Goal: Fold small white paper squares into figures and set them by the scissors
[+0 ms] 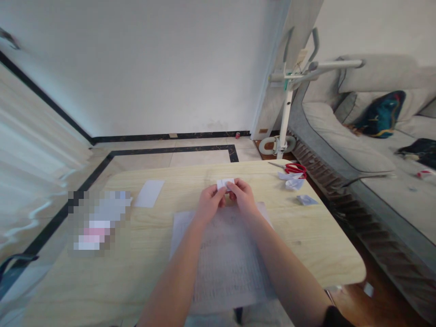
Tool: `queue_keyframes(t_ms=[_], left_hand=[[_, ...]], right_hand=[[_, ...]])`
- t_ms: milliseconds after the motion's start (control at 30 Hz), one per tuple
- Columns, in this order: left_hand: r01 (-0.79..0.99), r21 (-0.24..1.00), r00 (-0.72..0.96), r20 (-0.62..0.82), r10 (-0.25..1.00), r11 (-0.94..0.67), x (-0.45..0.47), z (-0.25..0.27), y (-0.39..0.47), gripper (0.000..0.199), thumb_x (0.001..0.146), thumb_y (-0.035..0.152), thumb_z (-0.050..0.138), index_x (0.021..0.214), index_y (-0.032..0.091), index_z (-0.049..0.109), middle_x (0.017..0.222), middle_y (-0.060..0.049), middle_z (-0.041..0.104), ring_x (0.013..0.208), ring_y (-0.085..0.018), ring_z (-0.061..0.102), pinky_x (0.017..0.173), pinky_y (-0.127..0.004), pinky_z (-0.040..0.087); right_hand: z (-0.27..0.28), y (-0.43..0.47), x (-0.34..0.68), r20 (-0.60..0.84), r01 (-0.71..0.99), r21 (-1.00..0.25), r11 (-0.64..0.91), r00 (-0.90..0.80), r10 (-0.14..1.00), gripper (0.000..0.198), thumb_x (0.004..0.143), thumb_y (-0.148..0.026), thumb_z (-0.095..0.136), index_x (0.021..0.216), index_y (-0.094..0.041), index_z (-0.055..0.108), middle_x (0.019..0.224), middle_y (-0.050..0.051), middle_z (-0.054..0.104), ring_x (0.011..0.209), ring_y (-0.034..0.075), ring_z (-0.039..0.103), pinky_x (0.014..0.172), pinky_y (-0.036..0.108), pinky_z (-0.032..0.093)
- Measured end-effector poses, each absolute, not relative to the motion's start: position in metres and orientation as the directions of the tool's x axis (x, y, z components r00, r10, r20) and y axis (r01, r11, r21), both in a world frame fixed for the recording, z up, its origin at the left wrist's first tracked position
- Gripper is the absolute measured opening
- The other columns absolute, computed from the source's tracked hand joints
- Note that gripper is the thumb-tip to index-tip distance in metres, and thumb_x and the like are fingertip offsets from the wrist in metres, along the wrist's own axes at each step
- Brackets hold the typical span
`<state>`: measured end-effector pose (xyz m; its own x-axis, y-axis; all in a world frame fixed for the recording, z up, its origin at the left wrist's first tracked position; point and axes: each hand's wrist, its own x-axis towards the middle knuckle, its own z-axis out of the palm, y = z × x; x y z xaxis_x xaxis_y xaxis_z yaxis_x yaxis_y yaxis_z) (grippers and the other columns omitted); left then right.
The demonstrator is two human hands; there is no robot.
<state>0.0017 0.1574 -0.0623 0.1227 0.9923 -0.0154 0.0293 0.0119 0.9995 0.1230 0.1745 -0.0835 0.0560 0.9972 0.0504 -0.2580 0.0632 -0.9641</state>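
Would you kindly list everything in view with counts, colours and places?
table: one, beige, foreground
folded paper: one, white, image centre
large sheet: one, greyish, table's near middle
plain sheet: one, white, table's left
pixelated patch: one, mixed colours, far left, unclear
scissors: one pair, red handles, table's right
crumpled paper: count unclear, white, by scissors
small piece: one, bluish, near scissors
handled stand: one, white, beyond table
sofa: one, grey, right
bundle: one, teal, on sofa
curtain: one, white, left
floor: one, pale, black bands, below
back wall: one, pale, behind
left hand, right hand: one each, bare, holding folded paper
forearms: two, bare, lower centre
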Motion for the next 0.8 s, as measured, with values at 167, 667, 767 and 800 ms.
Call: queue_keyframes(t_ms=[167, 667, 767, 800], left_hand=[[0.045, 0.999, 0.068, -0.026, 0.997, 0.023, 0.0019, -0.0615, 0.1570, 0.030, 0.079, 0.043, 0.057, 0.068, 0.016, 0.061, 0.049, 0.003, 0.050, 0.046, -0.010, 0.047, 0.047, -0.022, 0.037], [0.039, 0.999, 0.019, -0.034, 0.999, 0.033, 0.0026, -0.0676, 0.1586, 0.025, 0.078, 0.039, 0.058, 0.067, 0.016, 0.059, 0.050, 0.003, 0.051, 0.046, -0.010, 0.047, 0.045, -0.021, 0.038], [0.058, 0.998, 0.011, -0.025, 1.000, 0.024, 0.0032, -0.0646, 0.1577, 0.026, 0.078, 0.037, 0.057, 0.064, 0.016, 0.057, 0.050, 0.003, 0.051, 0.045, -0.009, 0.047, 0.045, -0.021, 0.038], [0.066, 0.998, 0.011, -0.023, 1.000, 0.022, 0.0036, -0.0638, 0.1574, 0.026, 0.078, 0.037, 0.057, 0.064, 0.016, 0.057, 0.050, 0.003, 0.051, 0.045, -0.009, 0.047, 0.045, -0.021, 0.038]], right_hand=[[-0.0824, 0.1737, 0.1216, 0.036, -0.265, -0.963, 0.059, 0.090, 0.995, 0.029, 0.070, -0.040, 0.067, 0.056, -0.020, 0.049, 0.044, -0.007, 0.042, 0.042, 0.008, 0.034, 0.044, 0.024, 0.025], [-0.0852, 0.1779, 0.1255, -0.042, -0.382, -0.924, 0.034, 0.190, 0.981, 0.018, 0.068, -0.031, 0.066, 0.061, -0.020, 0.055, 0.041, -0.008, 0.041, 0.038, 0.007, 0.035, 0.041, 0.023, 0.024], [-0.0839, 0.1773, 0.1251, -0.052, -0.403, -0.915, 0.027, 0.185, 0.981, 0.019, 0.067, -0.031, 0.067, 0.059, -0.020, 0.053, 0.041, -0.008, 0.040, 0.038, 0.007, 0.033, 0.041, 0.024, 0.024], [-0.0835, 0.1771, 0.1248, -0.054, -0.407, -0.913, 0.026, 0.183, 0.982, 0.019, 0.067, -0.032, 0.067, 0.059, -0.020, 0.053, 0.041, -0.008, 0.040, 0.038, 0.007, 0.033, 0.041, 0.024, 0.024]])
